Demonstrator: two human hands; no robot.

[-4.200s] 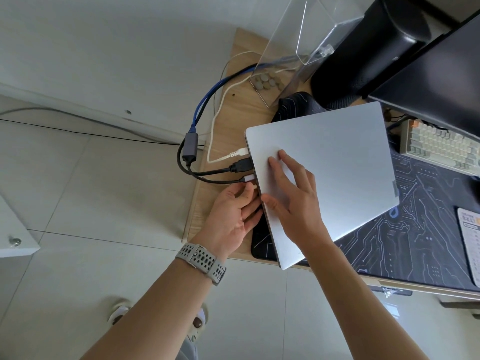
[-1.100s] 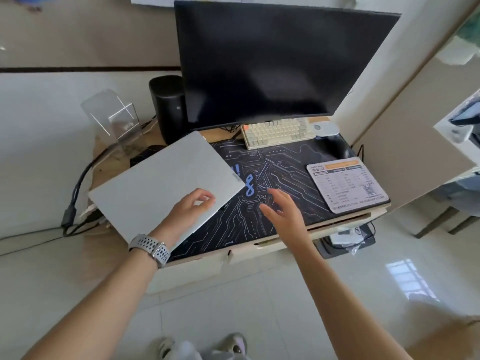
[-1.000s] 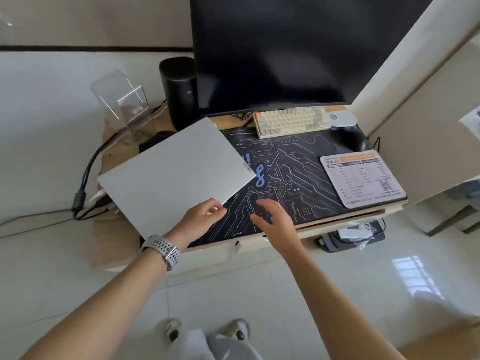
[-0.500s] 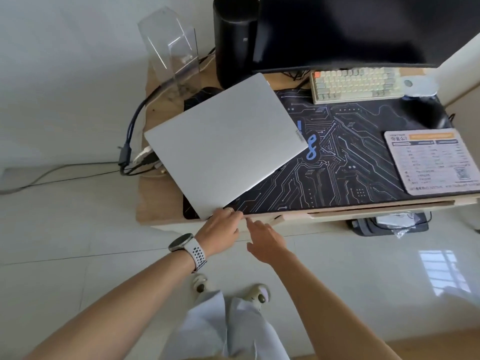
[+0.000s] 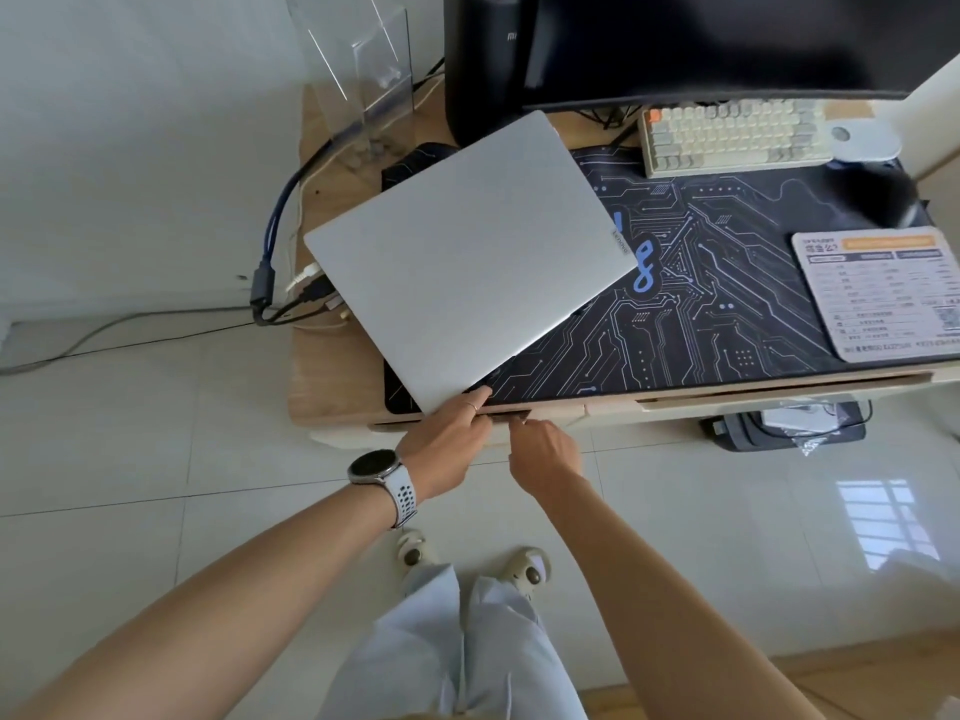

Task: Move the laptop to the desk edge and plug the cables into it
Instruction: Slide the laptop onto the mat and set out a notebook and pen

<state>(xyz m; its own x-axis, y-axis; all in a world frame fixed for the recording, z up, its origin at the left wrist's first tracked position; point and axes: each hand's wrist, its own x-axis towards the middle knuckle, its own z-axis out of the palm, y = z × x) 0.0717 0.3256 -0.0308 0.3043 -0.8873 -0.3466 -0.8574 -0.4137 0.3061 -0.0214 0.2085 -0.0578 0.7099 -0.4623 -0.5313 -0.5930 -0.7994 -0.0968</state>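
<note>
The closed silver laptop [image 5: 467,257] lies askew on the left part of the wooden desk [image 5: 332,387], partly on the black circuit-print mat [image 5: 701,314]. Several cables [image 5: 306,293], black, white and blue, meet the laptop's left edge, and their plugs sit against its side. My left hand [image 5: 447,439], with a watch on the wrist, rests its fingertips at the laptop's near corner. My right hand [image 5: 545,449] hovers at the desk's front edge beside it, fingers loosely bent, holding nothing.
Behind the laptop stand a black cylinder speaker [image 5: 488,65], a dark monitor [image 5: 727,39] and a clear acrylic stand [image 5: 363,80]. A cream keyboard [image 5: 727,137], a white mouse [image 5: 862,140] and a printed pad [image 5: 883,293] lie to the right. My feet are on the tiled floor below.
Both hands have drawn back from the laptop lid and mat to the desk's front edge. The left hand slid down to the laptop's near corner. The laptop and cables have stayed put.
</note>
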